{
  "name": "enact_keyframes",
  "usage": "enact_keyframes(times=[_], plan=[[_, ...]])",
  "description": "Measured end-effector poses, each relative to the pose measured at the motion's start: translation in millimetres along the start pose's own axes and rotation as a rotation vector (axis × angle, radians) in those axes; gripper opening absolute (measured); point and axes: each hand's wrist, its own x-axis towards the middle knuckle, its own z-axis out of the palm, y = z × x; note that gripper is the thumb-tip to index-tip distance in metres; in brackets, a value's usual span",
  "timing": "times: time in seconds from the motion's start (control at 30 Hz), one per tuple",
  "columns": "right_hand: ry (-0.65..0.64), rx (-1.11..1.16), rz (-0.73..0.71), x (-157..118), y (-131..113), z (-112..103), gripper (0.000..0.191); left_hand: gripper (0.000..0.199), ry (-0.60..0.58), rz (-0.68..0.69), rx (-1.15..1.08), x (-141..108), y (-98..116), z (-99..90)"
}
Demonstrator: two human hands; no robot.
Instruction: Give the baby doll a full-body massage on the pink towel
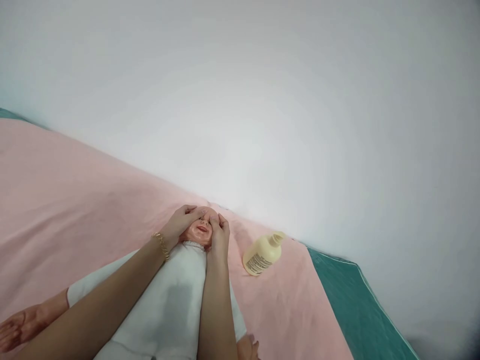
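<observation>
A baby doll in a white long-sleeved outfit lies on its back on a pink sheet, its head at the far end. Around the left side of its head curls my left hand, the thumb pressed on the brow; a gold bracelet circles that wrist. My right hand cups the opposite side of the head, with its thumb on the forehead near the eye. Both hands hold the head between them. The doll's eyes are partly covered by my thumbs, while its mouth shows.
A pale yellow pump bottle stands right of the doll's head on the pink sheet. Green covering shows past the sheet at the right. A plain white wall rises just behind the head.
</observation>
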Motion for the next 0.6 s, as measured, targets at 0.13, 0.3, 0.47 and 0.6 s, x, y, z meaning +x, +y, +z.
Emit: enact_keyframes(times=[0.13,0.3,0.47,0.6], plan=[[0.046,0.022,0.059,-5,-6,3,0.048,0.054,0.023,-0.017,0.016,-2,0,-0.2],[0.047,0.016,0.042,0,-1,0,0.039,0.041,0.020,0.027,-0.053,5,-10,0.5],[0.001,0.073,0.044,5,0,-4,0.036,0.037,0.023,0.024,-0.129,9,-14,0.6],[0.044,0.090,0.102,5,-3,-3,0.035,0.039,0.023,0.026,-0.157,7,-12,0.2]])
